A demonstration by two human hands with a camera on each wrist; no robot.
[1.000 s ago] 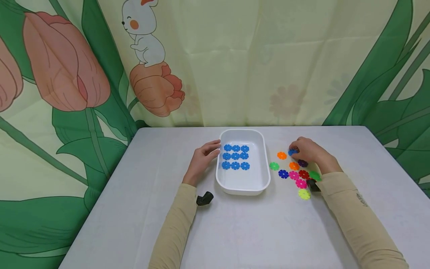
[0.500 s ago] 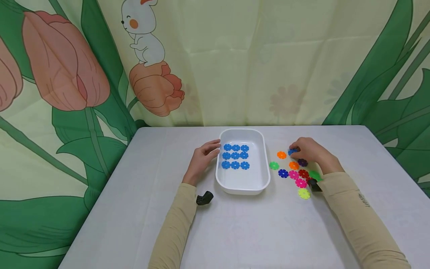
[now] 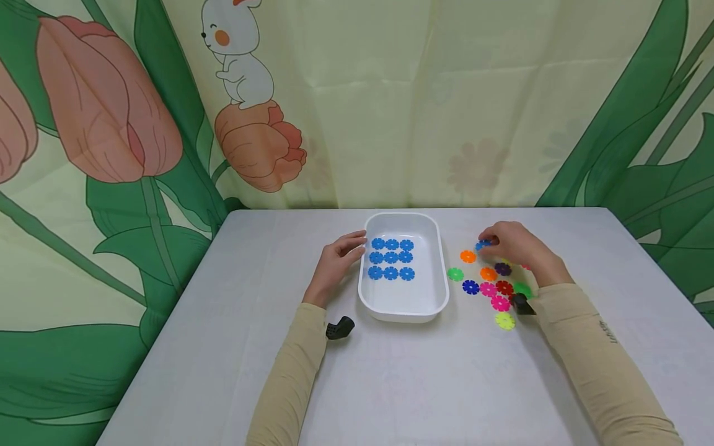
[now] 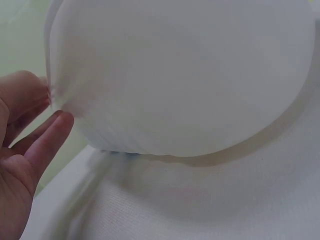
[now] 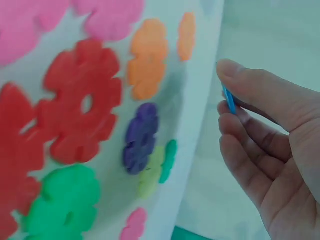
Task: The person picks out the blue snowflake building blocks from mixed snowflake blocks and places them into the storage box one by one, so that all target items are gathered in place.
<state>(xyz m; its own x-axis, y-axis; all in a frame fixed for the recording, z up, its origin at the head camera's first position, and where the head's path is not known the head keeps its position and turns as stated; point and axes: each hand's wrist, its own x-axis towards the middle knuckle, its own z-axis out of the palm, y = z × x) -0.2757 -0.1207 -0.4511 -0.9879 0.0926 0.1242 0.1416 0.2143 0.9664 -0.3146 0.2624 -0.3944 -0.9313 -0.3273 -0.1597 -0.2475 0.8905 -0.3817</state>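
Note:
A white plastic tray [image 3: 404, 297] stands on the table with several light-blue flower-shaped discs [image 3: 391, 257] lying in three rows inside. At the tray's left side is my left hand [image 3: 337, 263], its fingertips touching the rim. The left wrist view shows these fingers [image 4: 52, 140] against the tray's outer wall. To the right of the tray, my right hand [image 3: 515, 248] pinches one blue flower-shaped disc [image 3: 483, 245] between thumb and fingers. In the right wrist view this disc [image 5: 229, 100] is edge-on at the fingertips, mostly covered by the thumb.
Loose flower discs lie right of the tray: orange [image 3: 468, 256], green [image 3: 455, 274], dark blue [image 3: 471, 287], pink [image 3: 500, 303], red [image 3: 504, 287] and yellow [image 3: 505, 321]. Some are partly under the right arm. Black devices [image 3: 339, 329] sit at both wrists. A printed curtain [image 3: 379, 124] hangs behind the table.
My right hand has moved slightly up and away from the loose discs with the blue disc, uncovering a yellow and a pink disc near its wrist. The left hand has stayed at the tray.

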